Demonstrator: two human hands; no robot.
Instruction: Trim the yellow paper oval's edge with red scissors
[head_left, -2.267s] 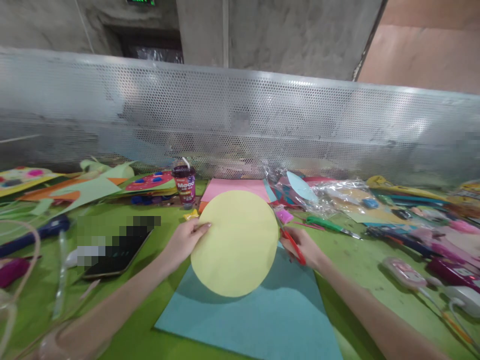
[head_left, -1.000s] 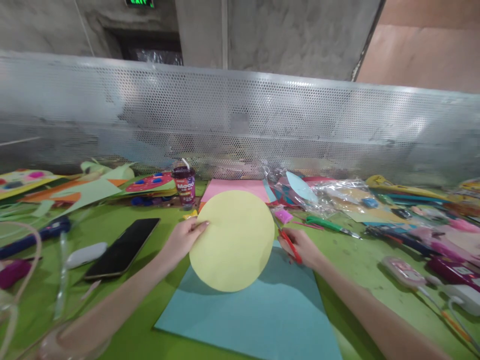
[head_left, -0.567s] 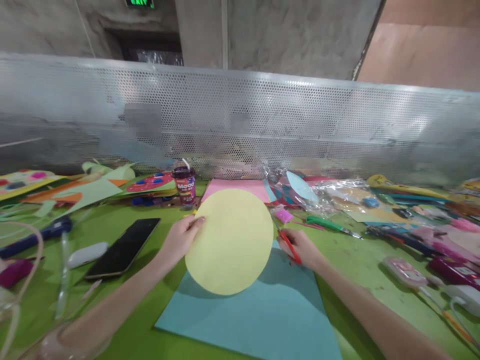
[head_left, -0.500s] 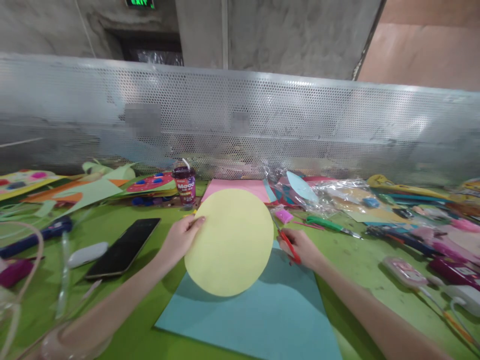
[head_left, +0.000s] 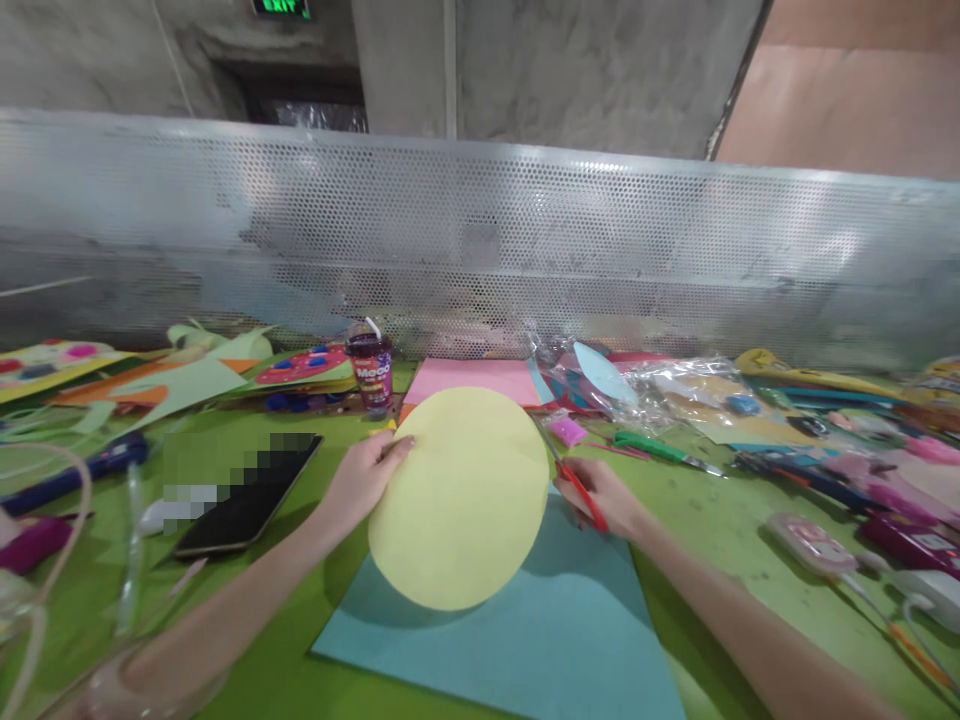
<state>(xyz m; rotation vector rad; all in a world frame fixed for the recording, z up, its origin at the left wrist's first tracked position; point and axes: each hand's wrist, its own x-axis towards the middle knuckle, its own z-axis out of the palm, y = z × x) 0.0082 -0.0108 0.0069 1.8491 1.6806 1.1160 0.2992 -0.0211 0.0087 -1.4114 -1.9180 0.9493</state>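
A round piece of pale yellow paper is held up over the table, its left edge pinched between the thumb and fingers of my left hand. My right hand is closed around the red handles of a pair of scissors. The blades point up and left along the right edge of the yellow circle; whether they touch the paper I cannot tell. Below the circle, a blue sheet of paper lies flat on the green tabletop.
Behind the circle lies pink paper, with a drink cup to its left. A black phone rests at left. Green-handled scissors, a purple piece and plastic wrapping are at right. A perforated metal panel stands at the back.
The yellow circle has tilted slightly, its lower edge now a little nearer me. The red scissors have turned slightly in my right hand. My left hand keeps its hold.
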